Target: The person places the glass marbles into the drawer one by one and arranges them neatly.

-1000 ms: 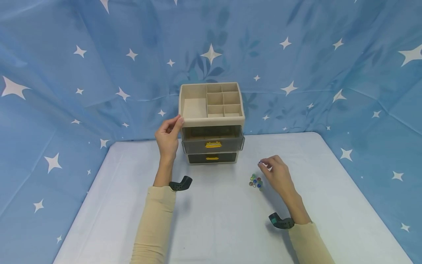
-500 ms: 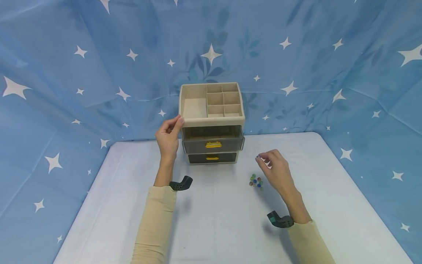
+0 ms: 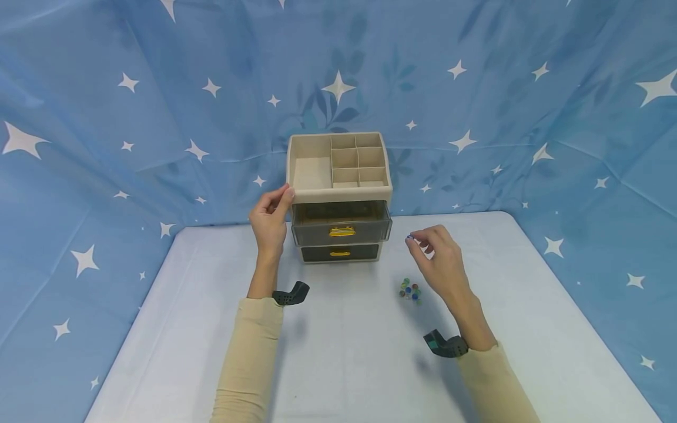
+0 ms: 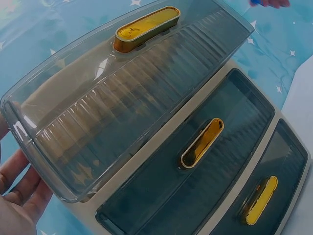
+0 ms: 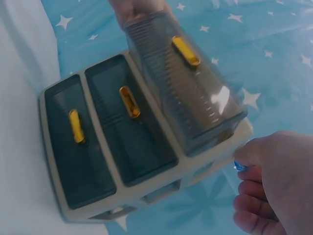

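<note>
A cream desktop drawer organizer (image 3: 338, 193) stands at the back of the table, its top drawer (image 3: 317, 234) of smoky clear plastic pulled out. My left hand (image 3: 270, 226) holds the organizer's front left upper corner, thumb on the rim; in the left wrist view its fingers lie beside the pulled-out drawer. Off the organizer's right side, my right hand (image 3: 443, 261) pinches a small blue marble (image 5: 239, 166) between thumb and forefinger, above the table. Several coloured glass marbles (image 3: 409, 289) lie in a loose cluster on the cloth below that hand.
Two lower drawers (image 5: 131, 120) with gold handles are closed. Open compartments (image 3: 312, 173) fill the organizer's top. A white cloth covers the table (image 3: 338, 346); a blue star-printed curtain (image 3: 185, 106) hangs right behind the organizer.
My right hand has moved up and slightly left, away from the marble cluster toward the organizer, carrying the blue marble. The left hand and the organizer have stayed in place.
</note>
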A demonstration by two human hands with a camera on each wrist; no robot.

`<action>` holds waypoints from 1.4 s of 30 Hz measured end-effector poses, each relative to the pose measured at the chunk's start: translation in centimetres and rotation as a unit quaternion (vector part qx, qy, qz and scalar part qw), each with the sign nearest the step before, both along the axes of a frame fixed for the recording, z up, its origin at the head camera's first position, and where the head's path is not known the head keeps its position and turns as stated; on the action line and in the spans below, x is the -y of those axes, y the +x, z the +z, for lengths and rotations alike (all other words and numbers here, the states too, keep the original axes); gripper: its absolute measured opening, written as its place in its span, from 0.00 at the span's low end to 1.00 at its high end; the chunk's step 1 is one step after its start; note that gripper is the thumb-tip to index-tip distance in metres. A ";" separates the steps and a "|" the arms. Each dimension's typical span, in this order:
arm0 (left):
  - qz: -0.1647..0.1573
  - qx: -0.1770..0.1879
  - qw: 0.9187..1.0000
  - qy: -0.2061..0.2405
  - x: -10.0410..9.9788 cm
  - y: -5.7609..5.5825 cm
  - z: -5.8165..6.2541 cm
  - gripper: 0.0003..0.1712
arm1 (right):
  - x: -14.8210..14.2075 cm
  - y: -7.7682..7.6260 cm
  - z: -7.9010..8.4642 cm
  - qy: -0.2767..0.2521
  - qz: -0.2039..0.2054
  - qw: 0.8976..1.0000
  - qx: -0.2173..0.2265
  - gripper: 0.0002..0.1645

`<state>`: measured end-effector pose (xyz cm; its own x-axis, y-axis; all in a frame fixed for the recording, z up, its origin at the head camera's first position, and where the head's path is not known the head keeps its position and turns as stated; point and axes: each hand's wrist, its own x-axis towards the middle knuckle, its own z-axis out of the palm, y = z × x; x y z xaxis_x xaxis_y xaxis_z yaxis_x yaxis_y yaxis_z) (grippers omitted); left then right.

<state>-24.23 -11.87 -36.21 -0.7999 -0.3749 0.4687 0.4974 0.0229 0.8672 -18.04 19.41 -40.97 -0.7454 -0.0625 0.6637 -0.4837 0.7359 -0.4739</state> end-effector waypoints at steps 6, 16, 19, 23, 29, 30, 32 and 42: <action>-0.004 -0.002 1.000 0.003 -0.1 0.0 0.0 0.14 | 0.7 -0.3 1.2 -0.015 0.008 1.000 -0.024 0.10; -0.001 -0.004 1.000 0.008 -0.1 0.1 0.0 0.14 | 2.1 -0.8 2.9 -0.029 0.020 0.998 -0.049 0.12; 0.000 -0.009 1.000 0.009 -0.1 0.1 0.1 0.13 | 2.6 -1.2 3.3 -0.028 0.028 0.997 -0.059 0.12; -0.001 -0.011 1.000 0.014 -0.2 0.1 0.1 0.13 | 3.2 -1.7 3.5 -0.022 0.042 0.997 -0.069 0.12; -0.001 -0.006 1.000 0.017 -0.2 0.0 0.0 0.14 | 3.8 -2.2 3.5 -0.016 0.047 0.997 -0.063 0.12; -0.001 -0.006 1.000 0.017 -0.2 0.0 0.0 0.14 | 3.9 -2.2 3.5 -0.015 0.047 0.997 -0.060 0.12; -0.001 -0.006 1.000 0.018 -0.2 0.0 -0.1 0.14 | 4.0 -2.2 3.6 -0.014 0.048 0.997 -0.055 0.12; -0.001 -0.010 1.000 0.020 0.3 -1.6 -1.8 0.15 | 4.3 -2.3 3.7 -0.007 0.040 0.999 -0.018 0.11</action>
